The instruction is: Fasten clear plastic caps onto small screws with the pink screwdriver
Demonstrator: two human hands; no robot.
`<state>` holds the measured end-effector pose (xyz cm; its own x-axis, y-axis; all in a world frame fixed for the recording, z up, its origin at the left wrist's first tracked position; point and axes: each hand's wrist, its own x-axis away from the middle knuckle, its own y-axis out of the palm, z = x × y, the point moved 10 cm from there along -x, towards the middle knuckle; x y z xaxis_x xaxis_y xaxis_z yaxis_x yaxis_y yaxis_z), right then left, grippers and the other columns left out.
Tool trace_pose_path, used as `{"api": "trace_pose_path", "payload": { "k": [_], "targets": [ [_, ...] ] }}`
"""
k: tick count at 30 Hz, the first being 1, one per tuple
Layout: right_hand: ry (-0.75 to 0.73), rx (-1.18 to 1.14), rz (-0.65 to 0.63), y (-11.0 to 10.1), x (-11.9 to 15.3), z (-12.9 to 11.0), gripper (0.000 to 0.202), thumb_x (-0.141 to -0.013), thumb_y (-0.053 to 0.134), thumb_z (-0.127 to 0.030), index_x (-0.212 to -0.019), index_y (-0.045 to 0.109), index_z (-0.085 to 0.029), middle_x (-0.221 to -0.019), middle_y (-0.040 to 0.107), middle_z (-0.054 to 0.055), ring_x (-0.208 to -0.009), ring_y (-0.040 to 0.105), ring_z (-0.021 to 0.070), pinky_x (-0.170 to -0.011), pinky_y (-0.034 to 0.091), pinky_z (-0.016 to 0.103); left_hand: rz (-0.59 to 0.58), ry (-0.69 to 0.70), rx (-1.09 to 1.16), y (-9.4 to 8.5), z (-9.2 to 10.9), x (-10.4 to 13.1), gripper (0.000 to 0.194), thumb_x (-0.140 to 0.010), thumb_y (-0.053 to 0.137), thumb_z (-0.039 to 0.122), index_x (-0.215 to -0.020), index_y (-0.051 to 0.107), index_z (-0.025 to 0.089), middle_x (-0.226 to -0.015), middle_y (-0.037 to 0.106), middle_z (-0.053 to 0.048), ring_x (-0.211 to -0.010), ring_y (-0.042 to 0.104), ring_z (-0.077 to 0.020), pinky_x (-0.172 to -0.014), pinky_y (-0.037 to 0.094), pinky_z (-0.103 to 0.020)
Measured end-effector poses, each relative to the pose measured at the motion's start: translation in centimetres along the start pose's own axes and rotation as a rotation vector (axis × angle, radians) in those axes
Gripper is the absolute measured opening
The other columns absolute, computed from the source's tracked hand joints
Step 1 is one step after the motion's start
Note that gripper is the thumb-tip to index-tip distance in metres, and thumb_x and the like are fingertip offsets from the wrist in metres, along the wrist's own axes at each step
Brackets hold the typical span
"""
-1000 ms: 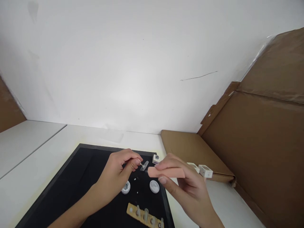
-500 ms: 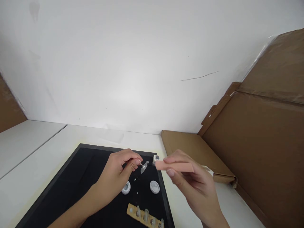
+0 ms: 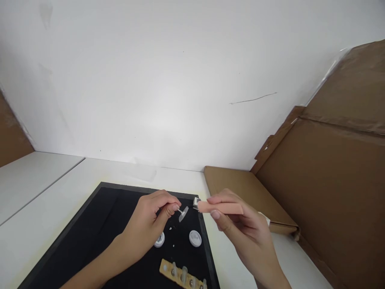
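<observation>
Low in the head view, my left hand (image 3: 153,214) pinches a thin metal stem between thumb and fingertips. A clear, curved piece like a false nail tip (image 3: 183,214) sits on the stem's end. My right hand (image 3: 246,228) grips a flat pink bar (image 3: 222,207) between thumb and fingers, its left end pointing towards the nail tip with a gap between them. Below lies a tan strip (image 3: 165,267) bearing several similar clear tips standing upright. A small round white jar (image 3: 160,241) is partly hidden by my left hand; a round white lid (image 3: 195,239) lies to its right.
A black mat (image 3: 114,208) with a grey border lies on the white table (image 3: 99,168). A small white block (image 3: 196,202) stands at the mat's far right corner. A flat cardboard box (image 3: 240,188) lies at right, beside a cardboard wall (image 3: 325,180). Tiny white bits dot the mat.
The pink bar has risen slightly and tilted a little in my right hand. My left hand and the clear tip stay almost where they were.
</observation>
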<state>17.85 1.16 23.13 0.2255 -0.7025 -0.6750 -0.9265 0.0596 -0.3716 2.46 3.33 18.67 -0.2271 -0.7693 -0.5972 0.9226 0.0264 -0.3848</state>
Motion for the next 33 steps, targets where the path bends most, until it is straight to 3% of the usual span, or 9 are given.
{"api": "trace_pose_path", "payload": {
  "k": [6,15,24,28,33],
  "targets": [
    [-0.007,-0.028,-0.145,1.9,-0.1,-1.1,0.013,-0.090,0.059,-0.022,-0.082,0.067,-0.028,-0.080,0.072,0.002,-0.072,0.063,0.0173,-0.056,0.049,0.029,-0.010,-0.019,-0.026,0.2,-0.1,-0.1,0.021,-0.091,0.049,0.018,-0.079,0.067,0.017,-0.070,0.067,-0.002,-0.063,0.059,-0.0126,-0.059,0.044,-0.022],
    [0.029,0.036,-0.010,-1.0,-0.2,0.2,0.011,-0.088,0.062,-0.025,-0.081,0.070,-0.028,-0.084,0.069,0.001,-0.075,0.061,0.0161,-0.062,0.050,0.028,-0.017,-0.104,0.035,0.7,-1.2,0.0,0.022,-0.090,0.049,0.020,-0.079,0.068,0.017,-0.068,0.063,-0.002,-0.060,0.055,-0.0123,-0.057,0.043,-0.022],
    [-0.001,0.030,-0.144,-0.5,-0.6,-0.7,0.017,-0.088,0.060,-0.020,-0.098,0.069,-0.031,-0.086,0.074,0.001,-0.076,0.065,0.0176,-0.064,0.053,0.029,-0.103,-0.481,0.561,2.9,-4.2,-0.1,0.023,-0.081,0.062,0.037,-0.076,0.066,0.014,-0.064,0.060,0.000,-0.058,0.053,-0.0115,-0.060,0.045,-0.025],
    [0.002,0.016,-0.208,0.2,-0.7,-0.9,0.018,-0.087,0.060,-0.017,-0.095,0.069,-0.030,-0.081,0.073,0.001,-0.068,0.065,0.0168,-0.057,0.052,0.028,-0.118,-0.560,0.712,3.3,-4.5,-0.1,0.033,-0.076,0.068,0.046,-0.072,0.066,0.014,-0.063,0.061,0.000,-0.058,0.052,-0.0107,-0.060,0.043,-0.025],
    [-0.085,-0.042,-0.270,1.2,-0.8,-1.8,0.031,-0.085,0.060,-0.010,-0.103,0.068,-0.034,-0.084,0.073,0.000,-0.067,0.063,0.0152,-0.059,0.052,0.028,-0.169,-0.640,0.837,4.1,-4.7,0.2,0.033,-0.072,0.073,0.046,-0.074,0.068,0.013,-0.067,0.064,-0.001,-0.060,0.055,-0.0099,-0.061,0.043,-0.024]
  ]
}}
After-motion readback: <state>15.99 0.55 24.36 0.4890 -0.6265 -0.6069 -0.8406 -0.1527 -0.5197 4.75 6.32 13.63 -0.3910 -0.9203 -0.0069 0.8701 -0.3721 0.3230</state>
